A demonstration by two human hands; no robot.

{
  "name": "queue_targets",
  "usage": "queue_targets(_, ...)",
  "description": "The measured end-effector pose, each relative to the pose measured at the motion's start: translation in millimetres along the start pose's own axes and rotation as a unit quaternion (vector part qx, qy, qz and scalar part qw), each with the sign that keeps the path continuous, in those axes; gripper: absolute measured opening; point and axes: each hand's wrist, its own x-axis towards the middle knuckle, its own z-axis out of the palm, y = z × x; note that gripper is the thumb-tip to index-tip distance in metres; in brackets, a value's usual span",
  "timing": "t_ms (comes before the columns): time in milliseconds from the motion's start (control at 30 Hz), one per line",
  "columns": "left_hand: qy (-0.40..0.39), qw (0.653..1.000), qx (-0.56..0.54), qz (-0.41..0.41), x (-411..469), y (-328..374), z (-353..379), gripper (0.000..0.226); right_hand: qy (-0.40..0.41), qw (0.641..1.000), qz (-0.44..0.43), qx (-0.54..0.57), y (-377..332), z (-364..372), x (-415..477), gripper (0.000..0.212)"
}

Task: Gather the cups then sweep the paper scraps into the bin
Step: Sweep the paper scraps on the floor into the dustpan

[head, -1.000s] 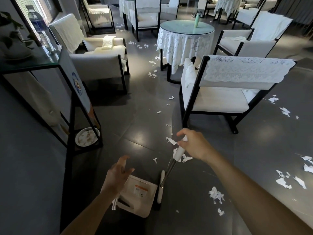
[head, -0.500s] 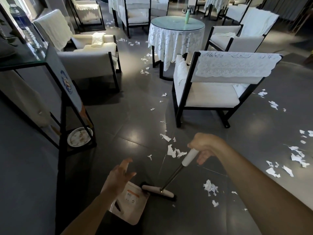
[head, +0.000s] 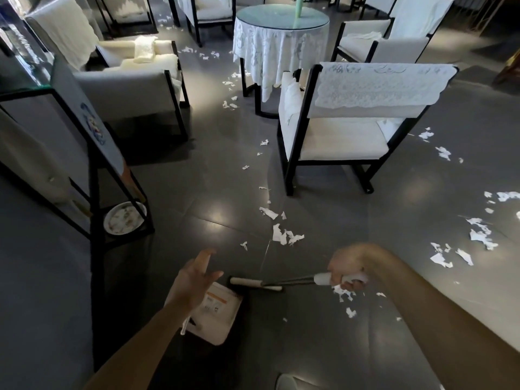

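**Broom head at dustpan corner, scraps loose on open floor**

Right hand [head: 349, 270] curled tight round the white grip of the broom [head: 292, 282]. The shaft runs low and nearly level to the left. The broom's head lies flat on the tile, just beside the far right corner of the dustpan [head: 218, 313].

Left hand [head: 197, 278] hovers over the dustpan's near left edge, fingers straight and spread, nothing gripped. A thin white rod shows under the wrist; contact with it can't be made out.

Paper scraps [head: 284, 236] cluster on the floor beyond the broom head. More lie under the right hand, and a wide scatter sits well off to the right. A thin trail runs up past the front leg of the near chair [head: 337, 136] toward the round table [head: 281, 38].

Open tile lies between the chair and the black shelf stand [head: 94, 175] at left. A plate [head: 123, 218] sits on the stand's low tier, at its outer edge.
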Motion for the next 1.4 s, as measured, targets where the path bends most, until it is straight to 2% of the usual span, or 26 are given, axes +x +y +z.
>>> queue_targets(100,-0.017,0.999,0.049,0.014,-7.1,-5.2,12.5,0.052,-0.006,0.997,-0.007,-0.075,32.4,34.2,14.3,0.033)
queue_targets(167,-0.029,0.998,0.055,0.008,-10.6,-10.6,20.0,0.054,-0.027,0.999,0.005,-0.038,51.4,60.6,27.2,0.048)
queue_targets(233,-0.017,0.999,0.047,0.005,-12.0,-13.3,25.0,0.048,-0.023,0.999,-0.003,0.038,61.9,81.9,38.9,0.055)
queue_targets(433,-0.028,0.998,0.019,0.047,-11.7,-13.5,33.9,0.042,0.065,0.985,-0.041,0.156,73.6,144.6,61.7,0.043)
queue_targets(567,-0.035,0.990,0.074,0.116,-19.2,-15.3,33.8,0.055,0.086,0.952,-0.029,0.293,75.4,207.2,66.8,0.041)
queue_targets(633,-0.053,0.990,0.059,0.121,-27.4,-14.9,36.7,0.061,0.089,0.938,-0.030,0.332,75.0,235.7,67.6,0.048)
queue_targets(733,-0.080,0.990,0.017,0.117,-42.0,-7.4,44.4,0.057,0.084,0.895,-0.060,0.434,78.3,259.5,55.8,0.057)
queue_targets(867,-0.133,0.976,0.038,0.167,-51.7,20.3,57.3,0.044,0.125,0.890,-0.048,0.436,99.9,259.1,33.5,0.058)
queue_targets(1000,-0.173,0.963,0.081,0.192,-51.0,65.5,71.3,0.048,0.193,0.891,-0.029,0.410,137.6,236.2,9.6,0.061)
queue_targets(1133,-0.167,0.937,0.109,0.286,-49.3,118.1,92.6,0.045,0.236,0.858,-0.012,0.457,184.1,218.0,-11.8,0.059)
queue_targets(1267,-0.160,0.922,0.094,0.340,-51.0,183.1,137.1,0.039,0.297,0.819,0.036,0.489,236.6,206.2,-37.6,0.045)
queue_targets(1400,-0.184,0.901,0.075,0.385,-52.4,266.4,204.5,0.036,0.334,0.811,0.025,0.479,311.1,169.5,-65.0,0.025)
